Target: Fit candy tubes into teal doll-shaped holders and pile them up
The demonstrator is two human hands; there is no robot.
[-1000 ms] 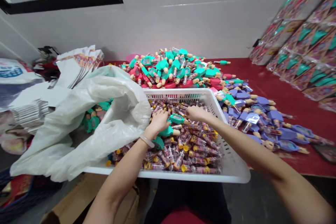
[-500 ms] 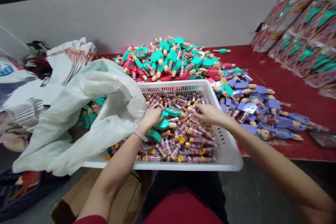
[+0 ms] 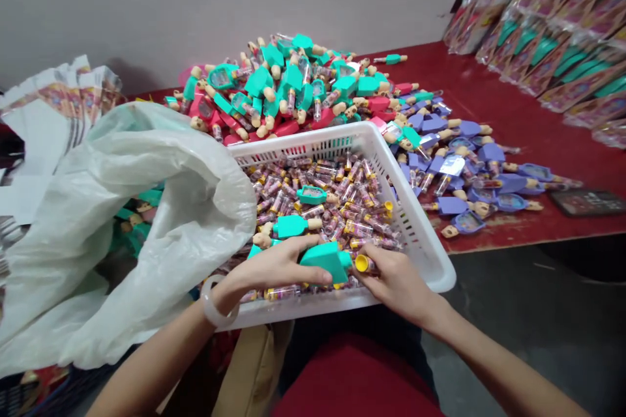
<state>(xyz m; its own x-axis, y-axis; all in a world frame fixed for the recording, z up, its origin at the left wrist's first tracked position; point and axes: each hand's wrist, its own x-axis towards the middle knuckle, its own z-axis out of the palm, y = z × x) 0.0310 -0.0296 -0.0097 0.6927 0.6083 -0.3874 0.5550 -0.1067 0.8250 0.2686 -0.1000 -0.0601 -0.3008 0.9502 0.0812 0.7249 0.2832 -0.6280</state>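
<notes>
My left hand (image 3: pixel 274 268) grips a teal plastic toy (image 3: pixel 325 262) with a blocky body, its narrow neck pointing right. Close to that neck, my right hand (image 3: pixel 400 283) pinches a small tube with a yellow cap (image 3: pixel 364 263), the capped end facing me. Both hands are over the front of a white plastic basket (image 3: pixel 443 272). Inside it lie many small clear tubes (image 3: pixel 359 228) with yellow caps and purplish contents. A few more teal toys with beige head-like ends, one of them a teal toy (image 3: pixel 289 227), rest on the tubes.
A whitish plastic sack (image 3: pixel 195 169) with teal toys inside covers the basket's left. Behind is a heap of teal and red toys (image 3: pixel 293 88); purple toys (image 3: pixel 482 156) spread rightward on the red table (image 3: pixel 440 71). Packed toys (image 3: pixel 552 45) stand stacked at right, a dark phone-like slab (image 3: pixel 587 202) nearer.
My left hand has lifted a teal toy from the basket. My right hand has picked up a tube and come toward me, bringing both hands together. The view has shifted.
</notes>
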